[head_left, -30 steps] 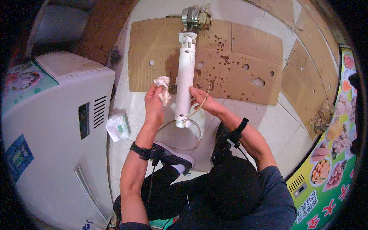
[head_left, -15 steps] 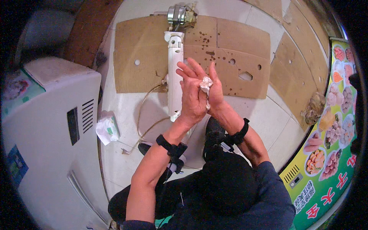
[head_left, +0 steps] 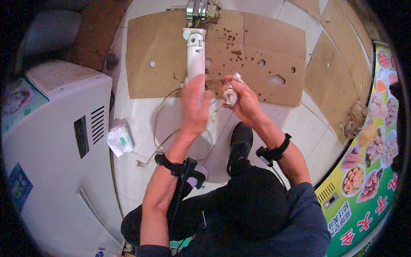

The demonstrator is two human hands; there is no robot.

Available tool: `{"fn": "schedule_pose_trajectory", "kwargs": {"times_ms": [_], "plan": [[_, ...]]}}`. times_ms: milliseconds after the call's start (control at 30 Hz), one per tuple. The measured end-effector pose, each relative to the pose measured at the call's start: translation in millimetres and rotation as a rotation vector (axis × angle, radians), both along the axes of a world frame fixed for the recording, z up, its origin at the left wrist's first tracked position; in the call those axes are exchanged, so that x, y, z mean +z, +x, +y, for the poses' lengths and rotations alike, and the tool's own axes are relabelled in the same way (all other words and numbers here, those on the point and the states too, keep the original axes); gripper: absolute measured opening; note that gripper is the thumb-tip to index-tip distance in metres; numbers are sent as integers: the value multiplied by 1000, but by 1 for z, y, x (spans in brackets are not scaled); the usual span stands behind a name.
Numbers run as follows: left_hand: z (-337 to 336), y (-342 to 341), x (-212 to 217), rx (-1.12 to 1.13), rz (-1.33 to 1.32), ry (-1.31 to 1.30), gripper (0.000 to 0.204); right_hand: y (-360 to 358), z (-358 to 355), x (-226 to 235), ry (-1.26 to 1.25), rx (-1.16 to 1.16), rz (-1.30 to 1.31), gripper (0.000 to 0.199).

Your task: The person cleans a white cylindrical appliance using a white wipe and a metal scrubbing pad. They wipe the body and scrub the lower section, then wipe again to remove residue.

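Note:
My right hand (head_left: pixel 245 100) is closed around a crumpled, soiled white tissue (head_left: pixel 230 97), holding it above the lower edge of the cardboard. My left hand (head_left: pixel 195 109), smeared by motion, is over the lower part of a long white plastic housing (head_left: pixel 195 55). Its fingers are too blurred to show whether they grip the housing. That housing lies lengthwise on the cardboard, its lower end hidden by my hand. At its far end are a shiny metal cylinder (head_left: pixel 197 9) and a dirty, yellowish lump (head_left: pixel 212 13). A tan cord (head_left: pixel 155 120) loops over the tiles.
Beneath the housing lies stained, holed cardboard (head_left: pixel 269 38). At left stands a white cabinet (head_left: pixel 55 141), with an opened tissue pack (head_left: pixel 121 140) beside it. A freezer with pictured food (head_left: pixel 364 154) lines the right side. Brown crumpled material (head_left: pixel 354 120) sits near it.
My hands have separated from being pressed together. The left moved left over the housing; the right kept the tissue, now gripped in its fingers. More of the cord's loop shows.

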State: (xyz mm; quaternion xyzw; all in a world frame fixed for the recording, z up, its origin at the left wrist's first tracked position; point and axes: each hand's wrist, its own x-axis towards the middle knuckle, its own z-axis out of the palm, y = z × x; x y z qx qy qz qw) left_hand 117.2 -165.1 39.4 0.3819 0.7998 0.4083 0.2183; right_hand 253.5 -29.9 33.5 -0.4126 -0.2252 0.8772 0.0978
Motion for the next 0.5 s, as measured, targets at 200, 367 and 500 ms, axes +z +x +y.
{"fn": "schedule_pose_trajectory", "kwargs": {"times_ms": [200, 367, 500], "plan": [[-36, -3, -42, 152, -169, -514, 100, 56, -20, -29, 2, 14, -275, 35], [-20, 14, -46, 204, -122, -538, 87, 70, -38, -43, 66, 55, -239, 40], [-19, 11, -17, 177, -444, -313, 60, 73, -39, -42, 110, 68, -259, 40]]}}
